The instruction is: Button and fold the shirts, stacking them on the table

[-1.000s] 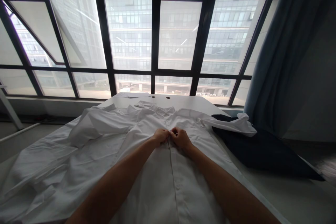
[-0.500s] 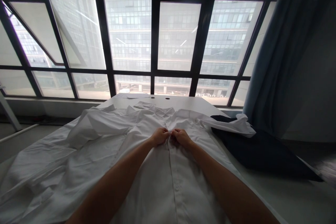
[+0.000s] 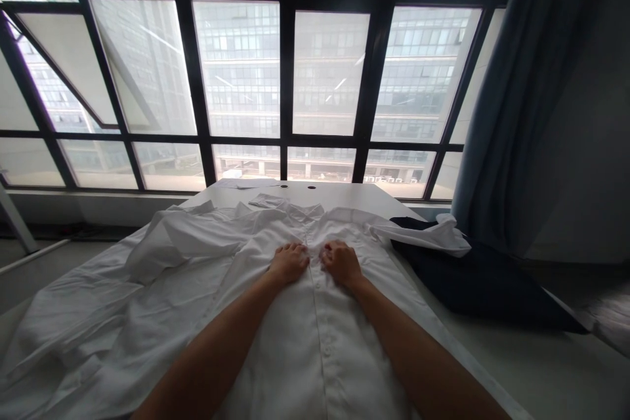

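A white button-up shirt (image 3: 285,341) lies spread on the table, its collar toward the window and one sleeve stretched out to the right. Small buttons run down the front placket (image 3: 325,351). On the left side of the placket, my left hand (image 3: 289,264) is closed, its curled fingers on the cloth. Just across from it, my right hand (image 3: 341,264) is closed on the right front panel, thumb and fingers bent together. A narrow gap separates the two hands. The fingertips of both are partly hidden, as is any cloth pinched in them.
More white cloth (image 3: 93,315) lies rumpled at the left. Dark navy fabric (image 3: 482,289) rests at the right, under the shirt's sleeve. The white table (image 3: 344,193) reaches toward a large window. A blue-grey curtain (image 3: 512,144) hangs at the right.
My hands were pinched together at the placket; now they have moved slightly apart to either side of it. The left hand has turned knuckles up. The view has shifted slightly.
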Tool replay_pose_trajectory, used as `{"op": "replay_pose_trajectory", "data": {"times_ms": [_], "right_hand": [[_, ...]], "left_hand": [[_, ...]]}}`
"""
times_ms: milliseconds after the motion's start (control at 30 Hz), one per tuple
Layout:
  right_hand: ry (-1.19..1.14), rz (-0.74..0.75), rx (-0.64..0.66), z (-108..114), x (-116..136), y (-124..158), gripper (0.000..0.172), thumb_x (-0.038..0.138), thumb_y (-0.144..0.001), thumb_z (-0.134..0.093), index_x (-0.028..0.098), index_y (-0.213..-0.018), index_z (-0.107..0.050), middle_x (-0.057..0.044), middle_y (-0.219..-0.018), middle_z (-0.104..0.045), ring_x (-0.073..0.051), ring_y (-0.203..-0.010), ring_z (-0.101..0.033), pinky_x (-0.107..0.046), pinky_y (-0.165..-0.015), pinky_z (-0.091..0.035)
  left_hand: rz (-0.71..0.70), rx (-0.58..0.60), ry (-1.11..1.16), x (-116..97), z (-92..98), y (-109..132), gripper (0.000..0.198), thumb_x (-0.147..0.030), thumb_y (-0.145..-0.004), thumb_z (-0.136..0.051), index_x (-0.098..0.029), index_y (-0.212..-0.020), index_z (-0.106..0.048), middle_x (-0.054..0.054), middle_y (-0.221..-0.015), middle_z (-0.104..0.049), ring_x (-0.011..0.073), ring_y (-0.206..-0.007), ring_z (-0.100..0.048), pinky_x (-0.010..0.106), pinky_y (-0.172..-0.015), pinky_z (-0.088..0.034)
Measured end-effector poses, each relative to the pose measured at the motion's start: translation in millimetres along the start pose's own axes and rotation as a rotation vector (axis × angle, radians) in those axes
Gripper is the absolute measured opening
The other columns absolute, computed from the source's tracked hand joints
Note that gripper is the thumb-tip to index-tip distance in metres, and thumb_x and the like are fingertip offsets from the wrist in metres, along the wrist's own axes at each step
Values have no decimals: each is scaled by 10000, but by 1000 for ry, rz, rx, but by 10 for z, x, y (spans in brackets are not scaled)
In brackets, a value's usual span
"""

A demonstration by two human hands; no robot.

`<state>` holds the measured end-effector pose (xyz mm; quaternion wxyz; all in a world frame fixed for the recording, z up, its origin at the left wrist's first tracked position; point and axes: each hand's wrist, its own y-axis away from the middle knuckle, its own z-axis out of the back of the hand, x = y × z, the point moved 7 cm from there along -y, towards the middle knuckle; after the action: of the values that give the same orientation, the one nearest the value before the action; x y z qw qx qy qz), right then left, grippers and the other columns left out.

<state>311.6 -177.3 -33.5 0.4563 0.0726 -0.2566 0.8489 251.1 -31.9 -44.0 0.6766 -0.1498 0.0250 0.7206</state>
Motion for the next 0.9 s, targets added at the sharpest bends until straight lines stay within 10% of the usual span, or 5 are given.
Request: {"op": "replay_pose_trajectory", "data": {"times_ms": [233,667,800,900], "right_hand": [[248,-171,372,-162,-207,217,571,436,-1137,-284,173,-1644,-290,-89,-1651,-145,-248,-1516,-114,-600,-1206,-103],[271,-7,435,162,-10,772,701,592,-1080,-431,156,-1623,-359,-163,-1614,-242,-362,-1478,-196,-650,-1150,-202],[286,102,418,293,-70,838,677,608,-1047,-522,193,-1577,-454,-138,-1580,-333,-368,-1439,-277,-593,-1136,-259],[262,109,295,338,-135,864,551,519,-1086,-472,197,-1531,-518,-127,-1558,-377,-323,-1418,-329,-514,-1129,-284]], "left_hand": [[46,168,-39,33,-56,185,656,-502,-1024,-269,-220,-1617,-274,99,-1698,-173,281,-1573,-134,616,-1238,-84],[-39,255,37,-88,23,822,683,-624,-977,-409,-302,-1579,-380,81,-1700,-164,333,-1575,-88,656,-1220,-55],[5,121,186,348,378,753,411,-398,-953,-507,-216,-1266,-702,102,-1474,-576,225,-1371,-523,335,-1177,-350],[212,-33,94,976,798,774,357,-326,-925,-487,-141,-1099,-738,180,-1288,-675,306,-1224,-609,435,-1087,-435]]}}
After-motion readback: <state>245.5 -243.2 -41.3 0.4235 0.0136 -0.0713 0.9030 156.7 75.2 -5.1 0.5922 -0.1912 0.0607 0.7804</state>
